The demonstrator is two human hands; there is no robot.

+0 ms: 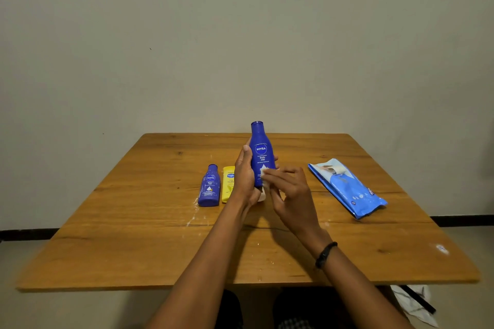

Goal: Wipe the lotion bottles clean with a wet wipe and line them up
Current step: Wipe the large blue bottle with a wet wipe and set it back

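Observation:
My left hand (244,177) grips a tall blue lotion bottle (261,148) upright above the middle of the wooden table (133,235). My right hand (290,191) presses a white wet wipe (263,177) against the bottle's lower front; part of the wipe hangs below the bottle. A small blue lotion bottle (209,187) stands to the left. Beside it stands a yellow lotion bottle (227,184), partly hidden by my left hand.
A blue wet wipe pack (347,188) lies on the table at the right, its flap open. White smears mark the table near the small bottles. A white cloth (413,302) lies on the floor below the table's right front corner.

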